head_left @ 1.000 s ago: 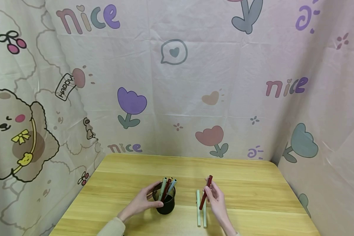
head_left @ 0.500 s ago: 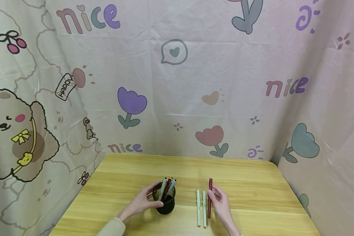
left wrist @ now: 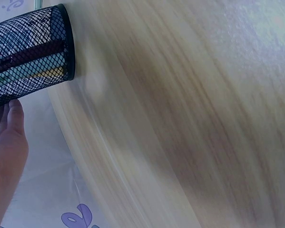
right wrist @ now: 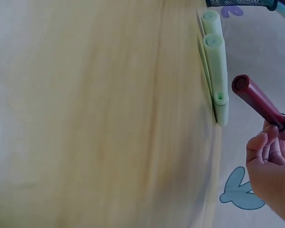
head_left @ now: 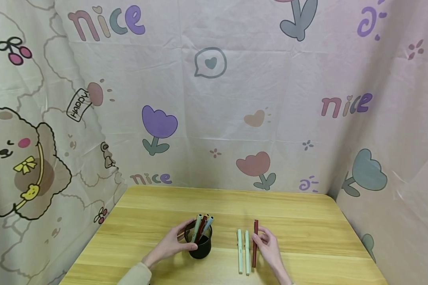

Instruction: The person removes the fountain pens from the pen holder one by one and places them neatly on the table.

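My left hand grips a black mesh pen holder near its rim, thumb on the near side. Several pens stand in it: light green, dark red, light blue and one with a yellowish end. My right hand pinches a dark red pen by its upper part, close over the table and nearly parallel to two light green pens lying side by side to its left. In the right wrist view the red pen points away from the fingers, apart from the green pens.
The wooden table has rounded far corners. A printed cloth hangs behind it and along both sides. In the left wrist view the pen holder shows its mesh wall with pens behind it.
My right hand has moved the red pen right and toward me, from tilted over the green pens to nearly straight beside them. My left hand and the pen holder have stayed put.
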The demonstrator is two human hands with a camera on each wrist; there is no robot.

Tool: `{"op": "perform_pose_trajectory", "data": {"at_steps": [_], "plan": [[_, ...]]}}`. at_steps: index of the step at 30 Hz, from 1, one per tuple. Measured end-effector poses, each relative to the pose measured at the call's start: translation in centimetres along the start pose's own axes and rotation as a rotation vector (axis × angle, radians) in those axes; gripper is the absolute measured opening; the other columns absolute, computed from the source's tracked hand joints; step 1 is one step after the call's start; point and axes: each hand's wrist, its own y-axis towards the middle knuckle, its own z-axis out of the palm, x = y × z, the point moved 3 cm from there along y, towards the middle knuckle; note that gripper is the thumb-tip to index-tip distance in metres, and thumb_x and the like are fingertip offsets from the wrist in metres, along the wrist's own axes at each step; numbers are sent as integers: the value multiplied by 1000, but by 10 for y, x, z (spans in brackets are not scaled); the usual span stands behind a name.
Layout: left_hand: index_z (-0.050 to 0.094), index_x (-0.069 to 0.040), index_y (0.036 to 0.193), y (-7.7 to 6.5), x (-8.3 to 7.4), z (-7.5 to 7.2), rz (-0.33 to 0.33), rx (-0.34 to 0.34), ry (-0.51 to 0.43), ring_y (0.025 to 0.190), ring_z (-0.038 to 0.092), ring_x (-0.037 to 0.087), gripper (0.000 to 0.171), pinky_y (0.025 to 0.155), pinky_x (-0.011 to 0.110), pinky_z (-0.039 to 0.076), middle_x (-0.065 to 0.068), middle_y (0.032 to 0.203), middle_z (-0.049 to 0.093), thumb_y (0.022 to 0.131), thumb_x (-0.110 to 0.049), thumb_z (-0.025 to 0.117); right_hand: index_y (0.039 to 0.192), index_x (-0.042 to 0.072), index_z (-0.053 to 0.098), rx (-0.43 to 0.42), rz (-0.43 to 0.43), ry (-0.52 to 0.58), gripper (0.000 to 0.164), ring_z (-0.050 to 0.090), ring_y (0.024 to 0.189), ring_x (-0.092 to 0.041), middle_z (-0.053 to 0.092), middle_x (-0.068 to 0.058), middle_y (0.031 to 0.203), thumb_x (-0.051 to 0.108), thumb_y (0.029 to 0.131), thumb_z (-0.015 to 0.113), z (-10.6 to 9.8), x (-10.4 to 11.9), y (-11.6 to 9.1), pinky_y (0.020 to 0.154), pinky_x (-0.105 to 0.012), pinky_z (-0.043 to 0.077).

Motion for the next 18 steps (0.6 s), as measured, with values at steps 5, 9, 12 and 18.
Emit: {"op": "perform_pose_trajectory", "data": {"at_steps": [5, 9, 12, 18], "plan": [[30, -1, 156, 0, 0, 0, 7, -1, 10, 142, 35, 57, 90, 114, 63, 37, 32, 158, 33, 86, -25, 81, 124, -10, 56, 5, 14, -17, 33, 64, 67, -12, 70, -17, 81, -2, 94, 64, -2, -2, 1, 63, -19, 50], [30, 0, 156, 0, -1, 0, 9, 2, 15, 142, 35, 57, 91, 114, 63, 37, 32, 158, 33, 86, -27, 80, 125, -9, 56, 20, 46, -42, 34, 61, 65, -13, 70, -17, 81, -1, 93, 65, -4, -6, 2, 63, -20, 49], [28, 1, 156, -1, -1, 0, 5, 8, 13, 142, 34, 56, 91, 115, 63, 36, 32, 159, 32, 87, -27, 80, 126, -8, 56, 28, 69, -60, 36, 62, 66, -14, 69, -17, 81, 0, 92, 65, -5, -11, 3, 66, -21, 50], [28, 2, 156, 0, -1, 0, 8, 10, 13, 142, 34, 57, 92, 114, 63, 37, 32, 158, 32, 87, -26, 80, 126, -9, 55, 51, 74, -90, 37, 64, 70, -17, 70, -19, 82, 2, 93, 66, -7, -14, 4, 70, -21, 49]]}}
